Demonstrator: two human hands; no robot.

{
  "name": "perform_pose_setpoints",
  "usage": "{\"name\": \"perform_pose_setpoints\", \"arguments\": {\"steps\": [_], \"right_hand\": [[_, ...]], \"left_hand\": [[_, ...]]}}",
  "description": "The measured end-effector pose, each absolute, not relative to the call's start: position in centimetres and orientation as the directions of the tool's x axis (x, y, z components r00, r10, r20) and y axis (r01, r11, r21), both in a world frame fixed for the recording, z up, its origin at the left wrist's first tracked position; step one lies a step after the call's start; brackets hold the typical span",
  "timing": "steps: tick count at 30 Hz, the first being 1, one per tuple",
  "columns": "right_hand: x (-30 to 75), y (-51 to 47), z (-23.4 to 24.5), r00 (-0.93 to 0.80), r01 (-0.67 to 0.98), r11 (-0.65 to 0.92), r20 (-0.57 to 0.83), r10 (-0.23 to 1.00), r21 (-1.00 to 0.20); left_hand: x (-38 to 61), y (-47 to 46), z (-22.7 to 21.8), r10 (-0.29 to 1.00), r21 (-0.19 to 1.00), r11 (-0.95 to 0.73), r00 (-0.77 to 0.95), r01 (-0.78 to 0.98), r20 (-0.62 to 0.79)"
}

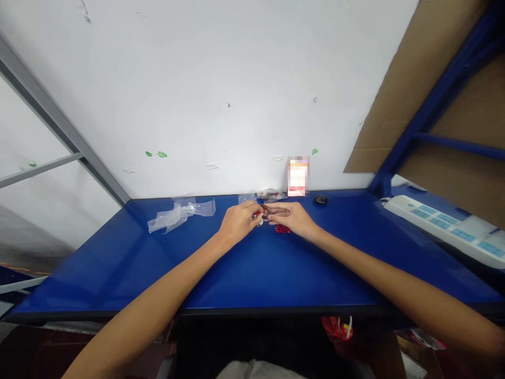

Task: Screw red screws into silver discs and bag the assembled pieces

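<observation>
While a white wall [236,63] stood beyond the fingers [279,209], the blue counter [252,279] spread beneath and around them, its front edge well behind them on the wearer's side. Well to the right of the fingers lay a white power strip [430,218], and to their left some crumpled clear plastic wrappers [177,213]. The left hand [236,220] and right hand [296,217] met just above the counter. A bright upright panel [298,181] leaned on the wall beyond the right fingers, with a black mouse-like object [321,200] farther right and a red-marked packet [272,195] just past the fingertips. Below the right fingers sat a bundle of red cord [282,229], probably soft and quick to tangle.

Smallest was the dark round piece [265,210] between the two sets of fingertips. The left fingers pinched its left side; the right ones reached out along the other (whether they gripped or merely steadied it, I could not tell). It seemed light and fairly stiff, perhaps slick along its curve, so its rim looked the best hold, with a gentle squeeze from opposite sides.
</observation>
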State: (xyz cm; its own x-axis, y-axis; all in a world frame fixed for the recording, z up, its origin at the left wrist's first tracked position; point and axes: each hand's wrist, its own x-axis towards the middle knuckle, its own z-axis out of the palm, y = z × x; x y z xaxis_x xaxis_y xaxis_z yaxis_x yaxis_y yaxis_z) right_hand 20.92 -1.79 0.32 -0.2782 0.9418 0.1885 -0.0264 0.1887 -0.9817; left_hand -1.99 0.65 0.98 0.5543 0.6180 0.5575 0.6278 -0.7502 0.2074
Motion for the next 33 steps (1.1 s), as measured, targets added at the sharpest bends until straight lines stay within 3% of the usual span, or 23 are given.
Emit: {"name": "perform_pose_setpoints", "arguments": {"steps": [12, 20, 33], "right_hand": [[21.15, -1.83, 0.43, -0.251, -0.094, 0.158, 0.177, 0.952, -0.983], [21.08, -1.9, 0.3, -0.275, -0.083, 0.159, 0.176, 0.945, -0.984], [20.73, -1.97, 0.16, -0.304, -0.031, 0.198, 0.198, 0.932, -0.98]], "left_hand": [[-2.16, 0.91, 1.01, 0.56, 0.219, -0.805, 0.586, 0.551, 0.585], [-2.02, 0.95, 1.0, 0.6, 0.332, -0.79, 0.543, 0.515, 0.587], [-1.55, 0.19, 1.16, 0.663, 0.314, -0.71, 0.451, 0.63, 0.597]]}}
